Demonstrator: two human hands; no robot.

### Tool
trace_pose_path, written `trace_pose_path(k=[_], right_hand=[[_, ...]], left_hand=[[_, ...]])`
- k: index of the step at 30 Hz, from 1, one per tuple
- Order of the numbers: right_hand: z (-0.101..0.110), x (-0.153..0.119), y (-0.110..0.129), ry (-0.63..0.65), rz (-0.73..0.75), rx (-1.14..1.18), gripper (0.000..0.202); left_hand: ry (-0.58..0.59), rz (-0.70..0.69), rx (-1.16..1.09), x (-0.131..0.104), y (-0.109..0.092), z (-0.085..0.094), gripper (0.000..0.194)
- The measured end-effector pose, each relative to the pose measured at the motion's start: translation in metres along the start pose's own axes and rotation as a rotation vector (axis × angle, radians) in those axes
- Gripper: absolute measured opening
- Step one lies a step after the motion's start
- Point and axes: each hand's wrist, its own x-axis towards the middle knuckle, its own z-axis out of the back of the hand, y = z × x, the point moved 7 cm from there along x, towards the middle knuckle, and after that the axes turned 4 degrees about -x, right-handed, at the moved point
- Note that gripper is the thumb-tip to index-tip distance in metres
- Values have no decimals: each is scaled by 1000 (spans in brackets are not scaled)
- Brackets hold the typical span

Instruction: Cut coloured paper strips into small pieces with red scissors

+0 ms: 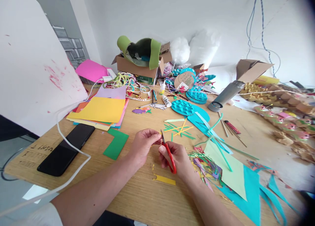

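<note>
Red-handled scissors point(170, 157) are gripped in my right hand point(177, 156), blades pointing up and away from me. Just left of the blades, my left hand point(144, 142) has its thumb and fingertips pinched together. A small bit of yellow shows near those fingertips, too little to name. Below the hands a yellow paper strip point(164, 179) with a curled, cut end lies on the wooden table point(128, 191). Thin green and yellow paper strips point(180, 129) are scattered just beyond my hands.
On the left lie a black phone point(66, 150), a white cable point(59, 124), green paper point(117, 144) and stacked coloured sheets point(98, 109). To the right are paper scraps point(204, 168), a turquoise sheet point(251, 190) and a grey bottle point(226, 96). Glue bottles point(166, 101) stand or lie farther back.
</note>
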Motion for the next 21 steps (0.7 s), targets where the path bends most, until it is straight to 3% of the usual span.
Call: trace_pose_path(k=[21], right_hand=[[1,0,-1,15,-12,3,48]], left_hand=[[3,-3,14,1,-2,1,14]])
